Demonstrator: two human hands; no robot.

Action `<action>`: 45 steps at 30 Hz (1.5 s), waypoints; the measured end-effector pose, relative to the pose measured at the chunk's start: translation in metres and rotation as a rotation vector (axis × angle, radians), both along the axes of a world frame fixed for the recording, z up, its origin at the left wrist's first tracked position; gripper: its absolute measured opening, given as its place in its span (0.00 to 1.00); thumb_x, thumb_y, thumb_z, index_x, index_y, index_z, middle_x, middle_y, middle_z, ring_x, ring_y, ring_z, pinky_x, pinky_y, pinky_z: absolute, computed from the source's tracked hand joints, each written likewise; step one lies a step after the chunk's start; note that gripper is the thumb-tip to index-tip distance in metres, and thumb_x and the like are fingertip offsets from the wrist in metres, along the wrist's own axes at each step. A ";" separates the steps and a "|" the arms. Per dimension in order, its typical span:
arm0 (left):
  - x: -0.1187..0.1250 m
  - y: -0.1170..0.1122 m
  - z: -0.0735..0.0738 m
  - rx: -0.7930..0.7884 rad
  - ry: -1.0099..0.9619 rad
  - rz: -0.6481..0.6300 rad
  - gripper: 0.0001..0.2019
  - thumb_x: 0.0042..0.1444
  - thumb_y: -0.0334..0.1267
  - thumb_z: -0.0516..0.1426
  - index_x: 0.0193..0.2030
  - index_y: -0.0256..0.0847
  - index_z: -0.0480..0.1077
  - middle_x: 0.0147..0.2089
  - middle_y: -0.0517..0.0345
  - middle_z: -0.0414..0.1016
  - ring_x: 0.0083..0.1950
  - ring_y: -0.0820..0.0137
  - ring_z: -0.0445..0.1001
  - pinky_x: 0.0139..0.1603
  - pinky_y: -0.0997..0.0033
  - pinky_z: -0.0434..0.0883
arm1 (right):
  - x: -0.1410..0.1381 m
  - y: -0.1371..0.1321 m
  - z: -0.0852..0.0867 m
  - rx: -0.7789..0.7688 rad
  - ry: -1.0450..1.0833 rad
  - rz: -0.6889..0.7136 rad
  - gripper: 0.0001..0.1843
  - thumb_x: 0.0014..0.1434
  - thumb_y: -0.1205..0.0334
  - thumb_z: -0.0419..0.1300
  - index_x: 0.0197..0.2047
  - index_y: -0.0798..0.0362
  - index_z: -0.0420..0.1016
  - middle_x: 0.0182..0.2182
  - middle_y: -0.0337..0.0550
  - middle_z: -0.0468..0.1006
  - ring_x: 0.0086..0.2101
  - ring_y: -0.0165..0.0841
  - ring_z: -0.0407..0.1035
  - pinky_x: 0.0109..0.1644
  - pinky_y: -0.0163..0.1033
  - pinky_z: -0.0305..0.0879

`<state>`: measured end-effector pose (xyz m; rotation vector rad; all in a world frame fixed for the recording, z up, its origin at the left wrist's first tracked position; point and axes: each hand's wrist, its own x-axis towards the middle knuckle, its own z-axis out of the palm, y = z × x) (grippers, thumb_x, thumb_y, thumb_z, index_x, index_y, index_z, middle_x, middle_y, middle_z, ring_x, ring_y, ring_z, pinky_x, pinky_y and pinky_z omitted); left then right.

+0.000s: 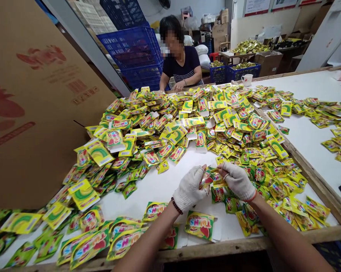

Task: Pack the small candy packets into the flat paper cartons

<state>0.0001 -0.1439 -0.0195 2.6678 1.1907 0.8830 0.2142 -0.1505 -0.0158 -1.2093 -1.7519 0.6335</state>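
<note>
Both my hands wear white knit gloves. My left hand [189, 188] and my right hand [237, 180] are closed together on a small stack of yellow-green sachets [211, 177], held just above the white table [161, 185]. Around them lies a big heap of the same sachets and small yellow-green cartons [187, 124]. A flat printed carton [200, 224] lies just below my left wrist. More sachets [272, 189] are piled to the right of my right hand.
A person in a dark top [181, 62] sits at the table's far side. A large cardboard sheet [31, 98] leans at the left. Blue crates [133, 49] stand behind. A second white table [315, 136] at the right carries scattered sachets and a white cup [247, 79].
</note>
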 end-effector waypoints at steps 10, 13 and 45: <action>-0.012 0.007 0.005 0.040 0.012 -0.233 0.37 0.51 0.32 0.56 0.68 0.38 0.51 0.51 0.43 0.73 0.51 0.58 0.73 0.49 0.55 0.74 | 0.018 0.008 0.009 -0.195 -0.173 0.089 0.11 0.63 0.60 0.52 0.34 0.53 0.74 0.28 0.40 0.76 0.29 0.32 0.68 0.33 0.34 0.62; -0.007 0.004 0.002 -0.071 0.014 -0.251 0.36 0.52 0.33 0.57 0.68 0.38 0.52 0.52 0.43 0.73 0.52 0.58 0.73 0.51 0.57 0.74 | 0.012 0.004 0.008 -0.075 -0.321 0.021 0.09 0.62 0.64 0.52 0.36 0.53 0.74 0.31 0.44 0.78 0.33 0.34 0.70 0.38 0.36 0.62; 0.000 0.011 -0.052 0.116 0.105 0.057 0.39 0.43 0.27 0.56 0.66 0.43 0.57 0.47 0.48 0.76 0.43 0.59 0.75 0.44 0.62 0.75 | -0.021 -0.002 -0.006 -0.141 0.265 -0.034 0.12 0.48 0.69 0.58 0.38 0.49 0.74 0.34 0.39 0.77 0.39 0.39 0.72 0.47 0.41 0.69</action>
